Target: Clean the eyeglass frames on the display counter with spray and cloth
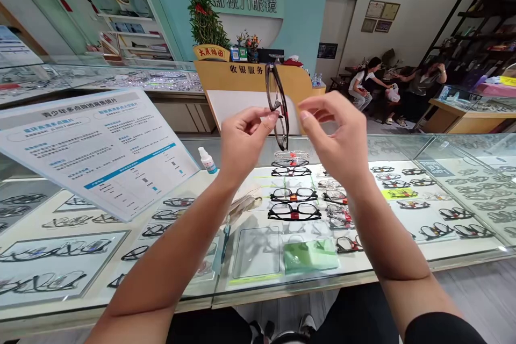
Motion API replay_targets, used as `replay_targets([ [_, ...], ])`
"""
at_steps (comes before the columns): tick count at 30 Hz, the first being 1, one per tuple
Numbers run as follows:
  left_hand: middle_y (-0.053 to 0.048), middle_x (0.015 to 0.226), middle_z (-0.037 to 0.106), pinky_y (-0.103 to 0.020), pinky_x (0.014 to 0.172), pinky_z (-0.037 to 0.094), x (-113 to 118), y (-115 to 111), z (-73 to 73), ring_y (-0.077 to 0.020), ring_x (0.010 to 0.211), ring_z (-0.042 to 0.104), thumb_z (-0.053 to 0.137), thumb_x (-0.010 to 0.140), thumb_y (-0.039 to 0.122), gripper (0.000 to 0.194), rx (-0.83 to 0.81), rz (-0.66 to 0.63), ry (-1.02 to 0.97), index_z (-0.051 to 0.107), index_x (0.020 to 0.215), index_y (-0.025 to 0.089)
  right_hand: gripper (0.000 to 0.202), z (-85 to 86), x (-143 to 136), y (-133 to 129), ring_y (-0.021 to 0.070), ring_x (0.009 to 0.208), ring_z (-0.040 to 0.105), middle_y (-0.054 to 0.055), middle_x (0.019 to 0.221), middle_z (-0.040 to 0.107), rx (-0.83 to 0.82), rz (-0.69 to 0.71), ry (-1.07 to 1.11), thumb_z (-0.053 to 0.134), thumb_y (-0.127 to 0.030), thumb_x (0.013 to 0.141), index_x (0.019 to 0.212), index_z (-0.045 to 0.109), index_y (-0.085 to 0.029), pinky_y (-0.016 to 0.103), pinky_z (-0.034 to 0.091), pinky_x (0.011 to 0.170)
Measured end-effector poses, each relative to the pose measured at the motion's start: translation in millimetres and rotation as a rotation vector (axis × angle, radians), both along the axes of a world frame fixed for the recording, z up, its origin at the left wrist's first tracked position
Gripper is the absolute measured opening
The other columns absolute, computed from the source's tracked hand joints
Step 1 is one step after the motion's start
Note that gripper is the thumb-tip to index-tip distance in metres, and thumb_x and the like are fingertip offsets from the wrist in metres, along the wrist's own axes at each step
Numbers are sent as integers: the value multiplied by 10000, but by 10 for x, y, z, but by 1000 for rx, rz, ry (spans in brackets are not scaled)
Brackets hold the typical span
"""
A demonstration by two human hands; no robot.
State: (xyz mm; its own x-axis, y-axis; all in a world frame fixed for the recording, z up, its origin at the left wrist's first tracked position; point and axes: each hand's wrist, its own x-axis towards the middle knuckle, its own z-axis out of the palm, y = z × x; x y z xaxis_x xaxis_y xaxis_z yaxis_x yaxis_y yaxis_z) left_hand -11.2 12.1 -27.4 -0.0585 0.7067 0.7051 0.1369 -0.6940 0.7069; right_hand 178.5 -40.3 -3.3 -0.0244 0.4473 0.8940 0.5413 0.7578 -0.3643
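A pair of dark-framed eyeglasses [286, 113] is up in the air above the glass counter, turned on end so that one lens sits above the other. Thumb and fingers of my left hand [245, 140] pinch it near the middle. Just to its right is my right hand [342, 137], apart from the frame, its fingers curved and parted from the thumb with nothing seen between them. Below, black eyeglasses [294, 212] with a red tag lie in a column with several other frames. A green cloth [311, 256] lies nearer the counter's front edge.
A printed sheet [100, 150] stands tilted at left, beside a small spray bottle [207, 160]. The glass counter [258, 293] holds many frames on both sides. Beyond is a wooden reception desk [213, 76] with a plant [206, 21]. Two people sit at the far right.
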Motion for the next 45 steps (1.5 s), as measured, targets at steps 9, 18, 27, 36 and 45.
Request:
replay_targets([
  [9, -46, 977, 830, -347, 740, 389, 73, 104, -225, -218, 878, 684, 636, 1053, 419, 297, 66, -40, 963, 865, 1044, 230, 184, 78, 221, 9, 233, 942, 695, 48, 1018, 711, 54, -15, 31, 622, -165, 1030, 1075, 733, -305, 410, 640, 898],
  [18, -6, 1080, 882, -342, 675, 326, 268, 295, -597, -246, 985, 748, 619, 1038, 375, 280, -197, -133, 1428, 887, 1028, 296, 402, 170, 190, -108, 187, 821, 640, 0, 921, 673, 7, 12, -26, 629, 128, 829, 838, 657, -273, 334, 538, 744],
  [27, -18, 1042, 881, -341, 678, 348, 321, 374, -798, -251, 1002, 752, 604, 1027, 373, 313, -253, -138, 1532, 907, 1072, 313, 441, 202, 198, -120, 171, 812, 589, -17, 873, 654, -27, 14, -123, 555, 186, 767, 758, 554, -255, 323, 441, 716],
  [36, -50, 1040, 885, -338, 742, 435, 307, 426, -883, -278, 1001, 760, 636, 977, 391, 294, -268, -150, 1511, 908, 1033, 297, 366, 202, 195, -170, 236, 809, 691, -3, 867, 731, -177, 114, -124, 614, 40, 911, 805, 591, -309, 394, 582, 759],
  [45, -65, 1006, 864, -345, 748, 428, 275, 478, -932, -291, 989, 754, 605, 1010, 550, 385, -258, -114, 1411, 862, 1058, 267, 294, 188, 186, -163, 187, 772, 698, -19, 831, 685, -185, 144, -85, 705, -12, 914, 884, 595, -282, 336, 614, 733],
])
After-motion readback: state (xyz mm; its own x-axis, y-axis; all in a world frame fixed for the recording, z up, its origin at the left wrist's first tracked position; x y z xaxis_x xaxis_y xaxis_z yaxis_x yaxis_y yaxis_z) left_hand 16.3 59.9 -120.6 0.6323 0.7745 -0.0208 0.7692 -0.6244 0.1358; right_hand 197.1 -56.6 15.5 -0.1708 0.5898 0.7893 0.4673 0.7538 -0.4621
